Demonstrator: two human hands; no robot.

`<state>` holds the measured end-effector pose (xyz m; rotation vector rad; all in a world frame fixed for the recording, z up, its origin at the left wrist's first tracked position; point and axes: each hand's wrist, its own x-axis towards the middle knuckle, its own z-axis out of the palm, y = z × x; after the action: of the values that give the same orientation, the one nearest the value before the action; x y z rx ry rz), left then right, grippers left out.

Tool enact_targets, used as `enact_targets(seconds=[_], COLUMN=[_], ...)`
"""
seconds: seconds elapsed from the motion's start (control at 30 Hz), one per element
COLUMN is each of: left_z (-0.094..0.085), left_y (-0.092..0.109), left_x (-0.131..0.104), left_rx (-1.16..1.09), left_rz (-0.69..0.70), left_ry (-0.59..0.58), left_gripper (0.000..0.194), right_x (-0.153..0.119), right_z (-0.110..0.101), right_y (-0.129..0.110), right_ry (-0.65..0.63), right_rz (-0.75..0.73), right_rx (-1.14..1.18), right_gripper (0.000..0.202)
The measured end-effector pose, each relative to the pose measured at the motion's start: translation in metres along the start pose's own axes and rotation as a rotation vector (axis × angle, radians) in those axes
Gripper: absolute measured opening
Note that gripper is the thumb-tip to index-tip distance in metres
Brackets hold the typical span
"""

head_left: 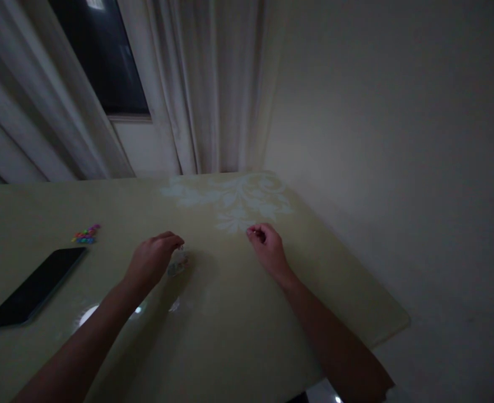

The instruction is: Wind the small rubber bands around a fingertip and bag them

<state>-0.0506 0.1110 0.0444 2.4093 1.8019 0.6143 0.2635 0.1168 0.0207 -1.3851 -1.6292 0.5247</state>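
My left hand reaches over the table with thumb and fingers pinched on the top of a small clear plastic bag. Some tiny bits show inside the bag, too blurred to name. To the right, my right hand is held with its fingers curled and thumb and fingertips together. Whether anything tiny sits in that pinch I cannot make out. A wide gap separates the two hands.
On the pale glossy table, a small heap of colourful pieces lies at the left. A black tablet is in front of it. Curtains hang behind the table, and a wall runs along its right side.
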Motion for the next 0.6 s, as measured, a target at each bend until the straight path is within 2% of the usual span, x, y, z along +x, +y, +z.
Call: enact_targets(seconds=[0.13,0.2,0.33,0.43,0.6], left_z=[0.005,0.007,0.01,0.012,0.026], left_y=[0.0,-0.001,-0.006,-0.013,-0.016], left_x=[0.001,0.003,0.007,0.005,-0.012], left_rx=[0.097,0.112,0.092,0.041,-0.118], left_rz=[0.02,0.03,0.021,-0.024,-0.146], left_ry=[-0.079,-0.109,-0.139,-0.101,0.036], left_gripper=[0.038,0.038,0.016,0.024,0.044], right_x=[0.016,0.018,0.017,0.017,0.021], right_z=[-0.016,-0.017,-0.011,-0.009,-0.013], right_y=[0.026,0.035,0.045,0.047,0.042], right_ry=[0.088,0.089,0.057,0.019,-0.062], right_rz=[0.008,0.029,0.064,0.076,0.064], right_rx=[-0.241,-0.339,-0.455,-0.475,-0.396], right_gripper=[0.021,0.033,0.057,0.062,0.047])
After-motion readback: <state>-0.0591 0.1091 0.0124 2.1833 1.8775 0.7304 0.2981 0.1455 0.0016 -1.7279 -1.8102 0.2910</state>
